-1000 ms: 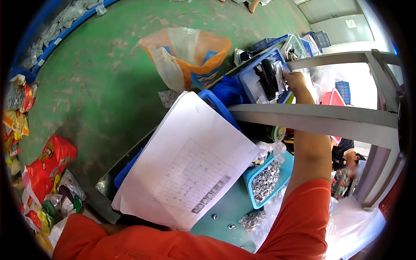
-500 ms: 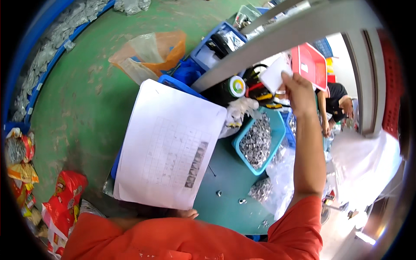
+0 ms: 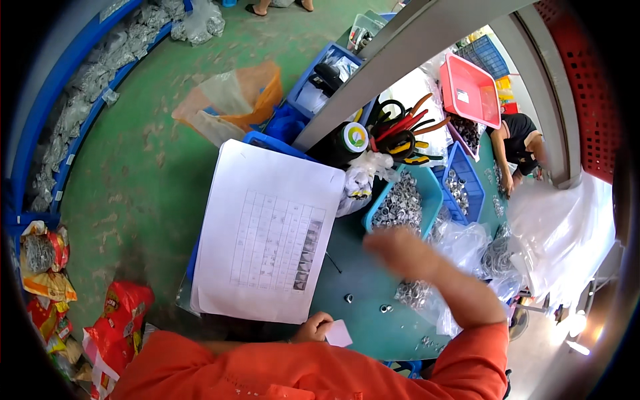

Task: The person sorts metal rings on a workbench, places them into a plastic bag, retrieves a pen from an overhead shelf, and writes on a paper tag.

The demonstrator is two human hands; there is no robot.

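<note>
My left hand (image 3: 313,327) is at the table's near edge, close to my body, with its fingers closed on a small pale pink card (image 3: 339,334). Just above that hand lies a stack of printed sheets (image 3: 260,230) with a table and a column of dark pictures. My right hand (image 3: 400,253) is over the table, in front of a turquoise bin (image 3: 437,200) full of small metal fittings. Motion smears its fingers, so whether it holds anything is unclear. Two loose metal fittings, one a ring (image 3: 349,298) and one a short piece (image 3: 386,309), sit on the green tabletop.
Pliers and cutters (image 3: 403,133) stand beside a dark round container (image 3: 343,141). A grey metal post (image 3: 400,70) crosses above the table. Plastic bags, a blue bin (image 3: 463,183) and a pink bin (image 3: 470,90) lie to the right. Another person (image 3: 517,150) works at the far right.
My right hand has come down and nearer from the tools, where it held up a white card. A small pale card now shows in my left hand. The view has shifted slightly.
</note>
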